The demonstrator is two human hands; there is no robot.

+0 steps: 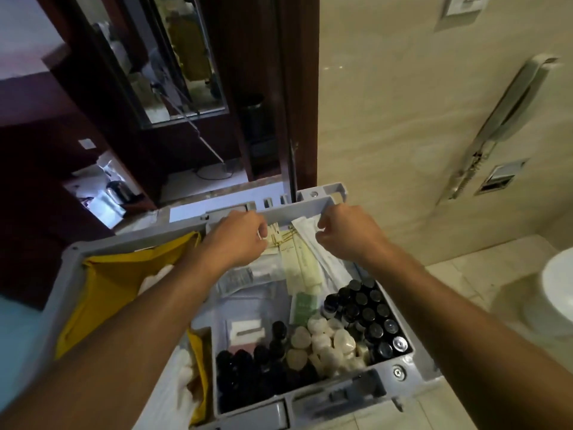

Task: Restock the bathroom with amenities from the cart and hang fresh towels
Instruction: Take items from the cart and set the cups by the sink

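Head view: grey cart (403,366) by a tiled wall (403,119); left hand (238,237) and right hand (347,234) pinch white packets (305,226).

The cart (313,209) is matt grey plastic. Left of it hangs a yellow cloth bag (114,283). The wall (403,119) behind it is glossy beige stone.

We see a dim, warm-toned picture. The dark wood on the far left sinks almost to black, while the beige wall (403,119) on the right is the brightest area. A bluish glare sits at the kettle (119,190) on the left. Wide-angle distortion bends the edges, and the near forearms look soft and stretched.
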